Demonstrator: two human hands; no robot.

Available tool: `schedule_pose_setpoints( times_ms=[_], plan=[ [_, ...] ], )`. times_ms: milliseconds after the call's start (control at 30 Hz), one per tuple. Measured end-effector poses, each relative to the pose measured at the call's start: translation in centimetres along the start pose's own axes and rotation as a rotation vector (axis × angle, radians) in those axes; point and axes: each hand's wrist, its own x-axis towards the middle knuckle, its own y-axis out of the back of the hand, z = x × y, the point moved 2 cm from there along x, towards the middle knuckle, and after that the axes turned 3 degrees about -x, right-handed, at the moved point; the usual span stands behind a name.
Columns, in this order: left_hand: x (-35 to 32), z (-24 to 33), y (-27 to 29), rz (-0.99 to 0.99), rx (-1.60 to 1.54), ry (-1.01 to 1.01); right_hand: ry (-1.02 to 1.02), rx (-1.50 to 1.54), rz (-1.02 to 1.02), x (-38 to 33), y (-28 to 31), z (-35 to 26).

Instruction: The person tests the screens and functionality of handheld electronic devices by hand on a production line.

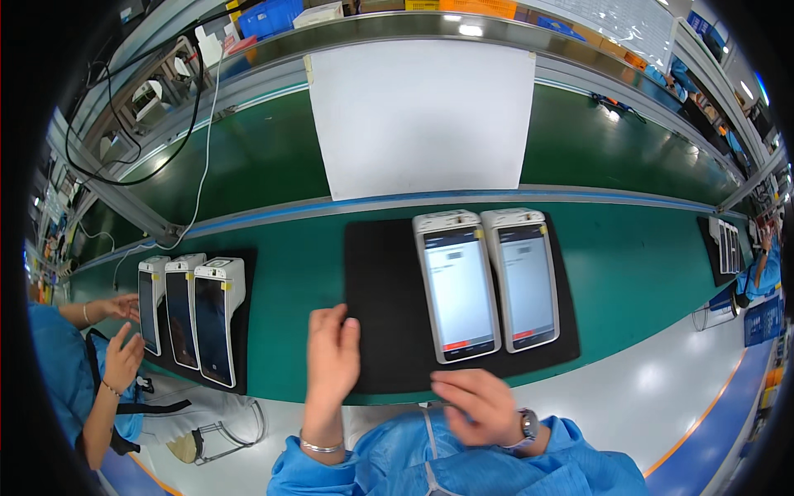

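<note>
Fingers loosely together on the left hand (332, 351), empty, its fingertips resting at the left edge of the black mat (382, 306). Right hand (480, 403) hovers palm-down, fingers slightly spread, holding nothing — just below the mat's near edge. Two white handheld terminals (488, 283) lie side by side on the mat, screens lit. At far left, a co-worker's hands (122, 339) beside three dark-screened terminals (192, 318).

Blue smock sleeves, bracelet (322, 446) left, probably a wristwatch (528, 425) right.
</note>
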Motion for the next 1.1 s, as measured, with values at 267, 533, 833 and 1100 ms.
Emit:
schedule_pose_setpoints(
  times_ms=[267, 533, 833, 1100],
  plan=[
    [-0.4, 3.8, -8.7, -0.450, -0.382, -0.179, -0.321, -0.515, -0.091, 2.6, -3.7, 4.9],
    [-5.7, 1.6, 3.3, 0.231, 0.198, -0.286, -0.488, -0.857, -0.181, -0.4, 2.6, 7.9],
    [-10.4, -15.9, 18.2, 0.695, 0.745, -0.359, -0.737, -1.166, -0.018, -1.0, 12.0, 19.2],
    [-8.8, -7.6, 20.3, 0.455, 1.511, -0.848, -1.101, -1.171, 0.224, -2.1, 24.2, 27.1]
  ],
)
